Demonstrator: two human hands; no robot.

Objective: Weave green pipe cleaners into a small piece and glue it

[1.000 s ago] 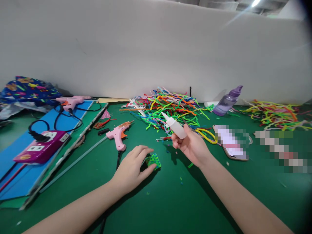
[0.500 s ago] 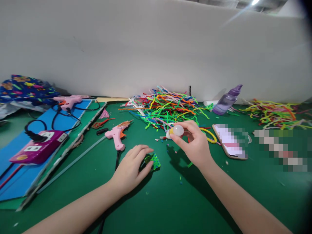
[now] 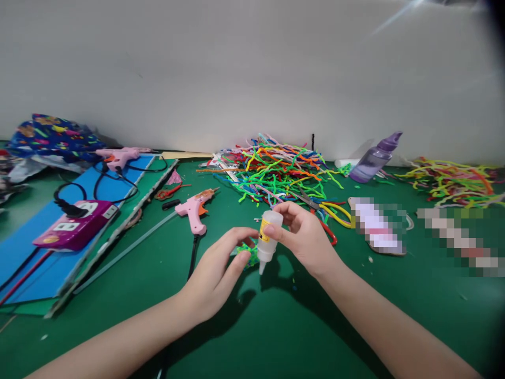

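Note:
My right hand (image 3: 305, 237) grips a small white squeeze bottle (image 3: 269, 237) with a yellow label, its nozzle pointing down over the green table. My left hand (image 3: 221, 268) is curved around a small green-and-blue speckled piece (image 3: 251, 255), which shows between its thumb and fingers beside the bottle. Just beyond my right hand lie scissors with yellow handles (image 3: 335, 212) and a red-handled tool (image 3: 329, 232). A pink glue gun (image 3: 194, 213) with a long clear glue stick rests left of my left hand.
A heap of colourful pipe cleaners (image 3: 276, 168) lies at the back, with another pile (image 3: 453, 181) at right. A purple bottle (image 3: 374, 158) and a phone (image 3: 376, 226) are on the right. At left, a purple power strip (image 3: 77, 226) sits on blue board (image 3: 35, 268).
My right hand has turned the bottle nozzle-down and brought it nearer my left hand. The speckled piece is lifted slightly. The scissors show more fully, and the whole view has shifted a little.

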